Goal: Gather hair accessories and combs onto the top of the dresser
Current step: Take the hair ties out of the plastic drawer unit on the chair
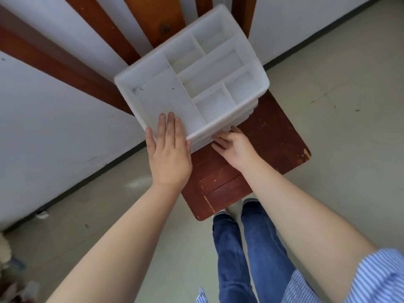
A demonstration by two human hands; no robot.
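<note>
Nearest the camera, a blue-and-white striped sleeve (376, 278) covers the right upper arm, and blue denim legs (247, 254) stand on a pale, smooth tiled floor (338, 106). No brand, label or writing can be read anywhere.

Both forearms are bare and reach forward, the hands apart. The left hand (169, 149) lies flat, palm down, fingers straight and together; its fingertips rest over the near rim and into the big compartment of the top white tray (150, 64). The right hand (234, 145) is loosely open, with its fingers tucked against the near edges of the stacked trays (244, 115) underneath; how firmly it grips them cannot be told, since the fingertips are hidden under the rim.

The trays are matte, milky plastic with rounded corners, nested in a stack whose lower members show only as thin layered edges. The top one is divided into one long wide section and several smaller rectangular ones, all bare apart from a few dark specks in the wide section.

The stack sits on the dresser top (269, 138), a reddish-brown wooden surface with scratched, chipped varnish and a visible joint line. Beyond it, slanted brown wooden boards (105, 29) run along a white wall (54, 127). At the lower left edge, a blurred, cut-off heap of cloth-like things (13, 289) cannot be identified.
</note>
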